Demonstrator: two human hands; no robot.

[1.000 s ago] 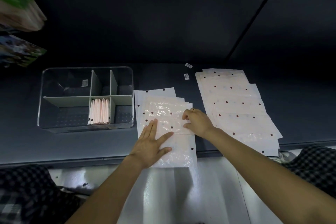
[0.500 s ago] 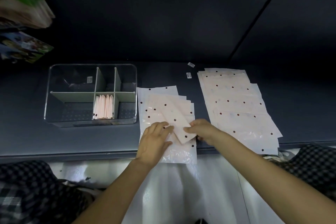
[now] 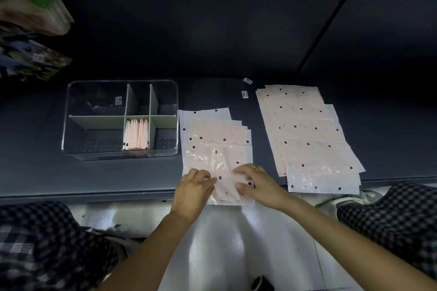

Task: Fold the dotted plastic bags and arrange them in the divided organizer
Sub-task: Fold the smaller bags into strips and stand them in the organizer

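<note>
A narrow folded dotted bag (image 3: pixel 225 188) lies at the near end of the middle stack of pale dotted bags (image 3: pixel 212 134). My left hand (image 3: pixel 192 190) pinches its left edge with curled fingers. Its right side is under my right hand (image 3: pixel 256 183), whose fingers curl over it. A clear divided organizer (image 3: pixel 71 125) stands to the left, with several folded bags (image 3: pixel 137 134) upright in its front middle compartment. A second, longer stack of dotted bags (image 3: pixel 305 134) is fanned out on the right.
The dark shelf (image 3: pixel 35 172) ends at a front edge just under my hands, with a pale floor below. Two small labels (image 3: pixel 246 88) lie behind the stacks. Colourful packages (image 3: pixel 30 54) hang at the upper left. Checked fabric shows at both lower corners.
The top bag went from flat, to half folded, to a narrow strip. Both hands drew back to the near end of the middle stack and closed on it.
</note>
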